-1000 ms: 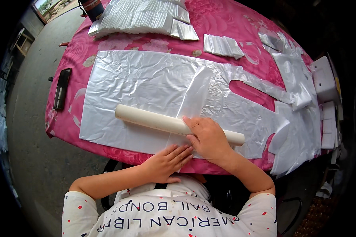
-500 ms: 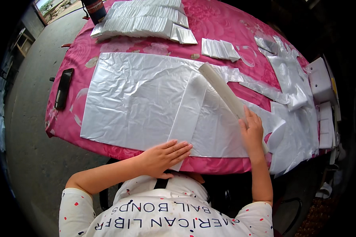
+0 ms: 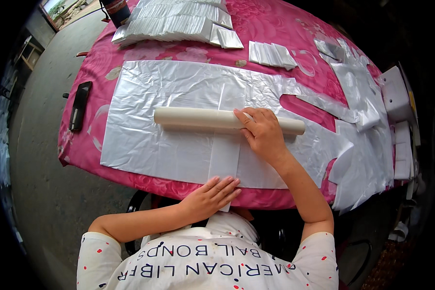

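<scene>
A large silvery-white plastic bag with cut-out handles on its right side lies flat and wrinkled on the table. Across its middle, running toward me, is a narrow flat white strip. My left hand lies open, pressing the near end of this strip at the table's edge. My right hand grips a long off-white tube, fingers over its top and thumb at the near side. The tube lies sideways over the bag and crosses the strip, whose far end shows beyond it.
Rows of folded white plastic packets stand at the back left, with a smaller row to their right. More loose plastic bags drape over the right side. A black phone rests on the pink flowered tablecloth; a dark cup stands far left.
The tube has swung from a slanted position at the right to lying sideways across the bag and strip. My right hand moved left with it; my left hand stays on the strip.
</scene>
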